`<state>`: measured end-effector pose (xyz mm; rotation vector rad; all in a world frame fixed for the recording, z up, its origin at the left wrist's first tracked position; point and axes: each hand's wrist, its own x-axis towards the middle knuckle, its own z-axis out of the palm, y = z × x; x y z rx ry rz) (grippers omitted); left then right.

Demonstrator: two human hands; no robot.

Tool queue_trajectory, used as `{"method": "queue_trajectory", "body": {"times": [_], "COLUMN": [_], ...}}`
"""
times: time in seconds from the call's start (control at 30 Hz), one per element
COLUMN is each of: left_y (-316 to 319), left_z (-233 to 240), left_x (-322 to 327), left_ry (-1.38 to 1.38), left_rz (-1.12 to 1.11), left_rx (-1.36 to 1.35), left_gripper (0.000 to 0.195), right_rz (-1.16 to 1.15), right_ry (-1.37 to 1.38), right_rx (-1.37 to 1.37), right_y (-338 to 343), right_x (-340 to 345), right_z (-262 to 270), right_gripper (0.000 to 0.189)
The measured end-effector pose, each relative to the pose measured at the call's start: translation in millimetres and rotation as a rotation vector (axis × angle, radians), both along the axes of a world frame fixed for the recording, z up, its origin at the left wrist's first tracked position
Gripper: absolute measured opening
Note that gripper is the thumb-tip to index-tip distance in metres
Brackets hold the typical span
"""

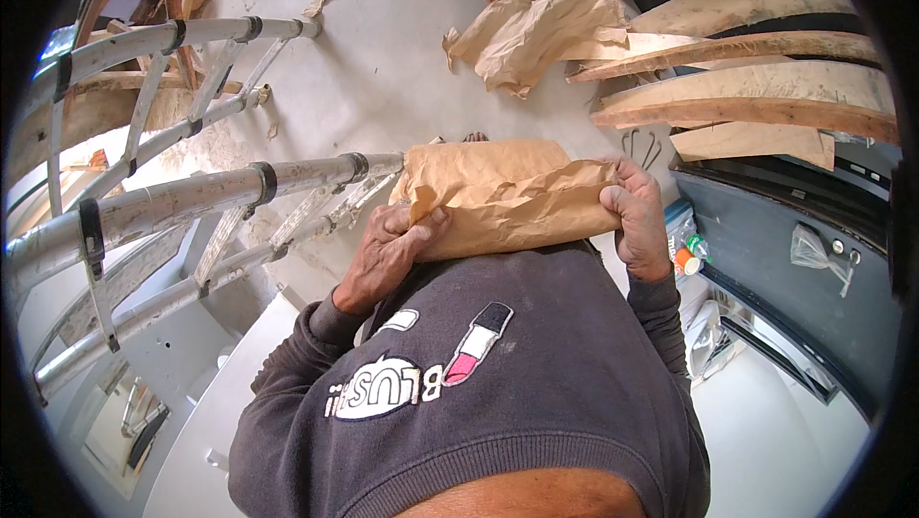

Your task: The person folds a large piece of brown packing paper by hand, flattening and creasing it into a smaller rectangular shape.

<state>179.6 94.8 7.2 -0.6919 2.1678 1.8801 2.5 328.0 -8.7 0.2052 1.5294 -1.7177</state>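
A wide piece of creased brown kraft paper (pixel 495 223) spans the space in front of my torso, folded or rolled over on itself. Its left end is pinched between the thumb and fingers of my left hand (pixel 395 249). At the opposite end, my right hand (pixel 635 213) grips the paper's edge, thumb on the near side. A ragged flap stands up along the paper's middle. The paper's lower edge lies against or just before my dark sweatshirt (pixel 517 346); I cannot tell which.
Aluminium telescopic ladders (pixel 172 209) stand close on my left. Crumpled kraft paper (pixel 538 22) lies on the pale floor (pixel 366 87) ahead. Curved wooden boards (pixel 747 94) jut in from the right, above a dark door or panel (pixel 775 231) with a plastic bag (pixel 811 249) hanging from it.
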Motion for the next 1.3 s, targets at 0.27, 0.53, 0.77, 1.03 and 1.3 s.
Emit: {"method": "queue_trajectory", "body": {"times": [0.27,0.53,0.77,1.03,1.3], "left_y": [9,11,10,5,-14], "left_z": [-6,-5,-2,-10,-20], "left_x": [4,2,-7,-12,-9], "left_ry": [-0.070,-0.183,-0.029,0.476,0.373], "left_rz": [0.140,0.217,0.077,-0.440,-0.668], "left_rx": [0.123,0.100,-0.190,-0.701,-0.440], "left_gripper": [0.022,0.015,0.045,0.033,0.039], "right_rz": [0.234,0.332,0.577,0.732,0.972], "right_ry": [-0.037,0.100,0.516,1.160,1.071], "right_rx": [0.099,0.200,0.428,0.158,0.021], "right_y": [20,17,9,17,21], "right_x": [-1,6,8,6,-4], "right_z": [-28,-34,-15,-15,5], "right_gripper": [0.015,0.023,0.044,0.033,0.043]}}
